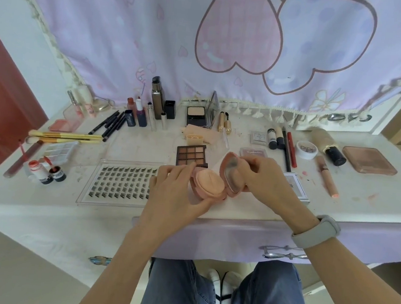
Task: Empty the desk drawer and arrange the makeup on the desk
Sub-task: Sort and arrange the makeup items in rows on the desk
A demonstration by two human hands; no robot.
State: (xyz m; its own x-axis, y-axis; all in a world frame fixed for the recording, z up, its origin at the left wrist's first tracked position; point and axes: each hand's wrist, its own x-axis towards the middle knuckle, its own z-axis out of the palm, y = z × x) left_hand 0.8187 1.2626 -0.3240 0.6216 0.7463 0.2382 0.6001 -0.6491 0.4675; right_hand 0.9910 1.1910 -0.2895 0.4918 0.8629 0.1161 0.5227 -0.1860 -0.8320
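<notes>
Pink compact (210, 183) sits open between our two hands, just above the desk's (238, 209) front edge. Our left hand (178, 193) cups its base, fingers curled under and thumb along the near rim, gripping it. Our right hand (263, 177) pinches the raised mirrored lid from behind. Just beyond the compact lies the brown eyeshadow palette (191, 154); to the left, touching our left hand, the clear lash tray (120, 181). Farther right, the white jar (306, 149) rests apart.

Two hands (173, 193); one compact (209, 185); one lash tray (118, 183)
</notes>
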